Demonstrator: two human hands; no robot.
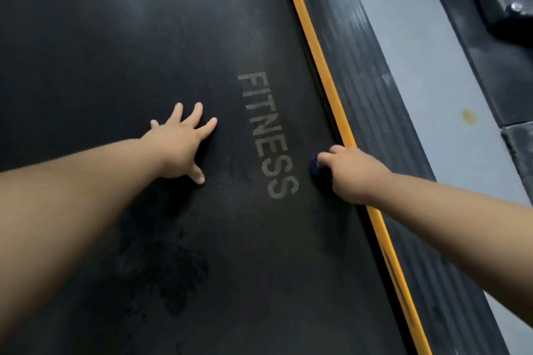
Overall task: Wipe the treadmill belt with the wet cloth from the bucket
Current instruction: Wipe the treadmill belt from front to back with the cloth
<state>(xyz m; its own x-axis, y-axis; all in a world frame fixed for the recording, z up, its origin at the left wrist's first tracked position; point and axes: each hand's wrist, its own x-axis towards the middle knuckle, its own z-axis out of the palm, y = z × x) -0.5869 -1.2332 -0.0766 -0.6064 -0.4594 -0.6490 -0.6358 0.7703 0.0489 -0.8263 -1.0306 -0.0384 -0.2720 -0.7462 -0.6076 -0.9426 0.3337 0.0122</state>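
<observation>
The black treadmill belt (144,37) fills most of the view and carries the pale word FITNESS. My left hand (181,144) lies flat on the belt with its fingers spread, just left of the lettering. My right hand (350,173) grips a dark blue cloth (315,166) at the belt's right edge, beside the yellow strip. Only a small bunched part of the cloth shows past my fingers. Darker wet patches mark the belt near my left forearm. The bucket is out of view.
A yellow strip (323,72) runs along the belt's right edge, with a ribbed dark side rail (360,66) beyond it. Grey floor (427,72) lies further right, and dark equipment (501,8) sits at the top right corner.
</observation>
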